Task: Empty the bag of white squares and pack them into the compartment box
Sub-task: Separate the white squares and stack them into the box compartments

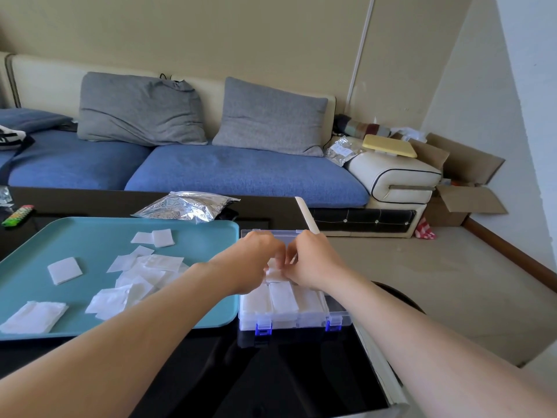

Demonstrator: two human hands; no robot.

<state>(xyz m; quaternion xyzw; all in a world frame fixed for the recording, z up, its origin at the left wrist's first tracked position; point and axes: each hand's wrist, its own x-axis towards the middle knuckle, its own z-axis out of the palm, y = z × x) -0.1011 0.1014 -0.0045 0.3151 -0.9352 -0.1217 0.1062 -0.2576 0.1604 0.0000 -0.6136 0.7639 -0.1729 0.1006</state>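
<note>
While compartment box (340, 313) lies open: near row packed.
Left hand (256, 260): pinches white square (272, 271), seating it.
Right hand (313, 263): pinches same square, steadying.
Tray (120, 233): spare squares (141, 279) within reach.

Blue-cushioned sofa (235, 173) against beige wall (241, 34), grey pillows (138, 110).

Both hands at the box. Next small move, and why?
Probably seat the white squares that the left hand and right hand pinch into the compartment box and let go: its near row looks full, and loose squares lie on the tray.
</note>
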